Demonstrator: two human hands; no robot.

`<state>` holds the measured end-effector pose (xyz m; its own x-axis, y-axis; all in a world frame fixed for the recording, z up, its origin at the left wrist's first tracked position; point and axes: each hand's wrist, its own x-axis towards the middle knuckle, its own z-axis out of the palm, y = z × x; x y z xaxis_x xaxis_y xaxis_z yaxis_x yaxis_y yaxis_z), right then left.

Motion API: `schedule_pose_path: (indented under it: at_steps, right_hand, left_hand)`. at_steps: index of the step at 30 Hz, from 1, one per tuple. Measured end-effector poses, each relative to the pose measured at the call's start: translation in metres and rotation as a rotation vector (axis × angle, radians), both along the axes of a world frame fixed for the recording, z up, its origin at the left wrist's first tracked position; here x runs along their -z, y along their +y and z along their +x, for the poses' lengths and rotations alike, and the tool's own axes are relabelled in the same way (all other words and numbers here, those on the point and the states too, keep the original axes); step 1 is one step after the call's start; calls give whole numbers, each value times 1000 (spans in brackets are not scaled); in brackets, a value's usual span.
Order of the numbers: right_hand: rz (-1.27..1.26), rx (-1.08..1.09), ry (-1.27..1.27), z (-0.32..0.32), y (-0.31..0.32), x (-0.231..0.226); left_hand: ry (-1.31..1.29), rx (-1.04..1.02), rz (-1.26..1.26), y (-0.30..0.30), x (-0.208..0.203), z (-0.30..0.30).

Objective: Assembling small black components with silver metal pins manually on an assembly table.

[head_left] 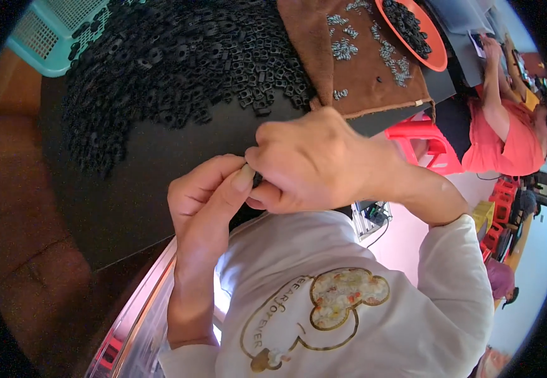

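My left hand (207,192) and my right hand (317,160) meet over the near edge of the dark table. Between their fingertips is a small black part (257,181), mostly covered, so its full shape cannot be made out. The left thumb and bent fingers pinch it from one side; the right hand is curled around its other side. Beyond my hands spreads a large heap of small black plastic parts (179,69), many with square or round openings.
A brown cloth (361,88) at the far right carries small clusters of metal springs (344,50). On it an orange tray (438,60) holds black parts. A light green basket (47,60) stands far left. Past a red stool (440,148), a person in a coral shirt (506,138) sits at right.
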<state>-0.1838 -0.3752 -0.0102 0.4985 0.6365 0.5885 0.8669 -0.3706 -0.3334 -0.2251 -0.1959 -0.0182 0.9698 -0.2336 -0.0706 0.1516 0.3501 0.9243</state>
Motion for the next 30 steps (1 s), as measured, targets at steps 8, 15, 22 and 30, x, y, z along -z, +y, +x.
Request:
schedule_pose_path:
  at_steps: [8,15,22,30]
  right_hand:
    - [55,27,-76,-5,2,8]
    - [12,137,49,-10,-9,-2]
    - [39,29,-149,-9,-1,4]
    - [42,82,-166,-10,-9,-2]
  left_hand:
    - [-73,-15,32,2,9,-2]
    - [-111,7,77,-1,11,-5]
    - [-113,-4,85,0,8,-2]
    - [-131,-43,109,0,16,-6]
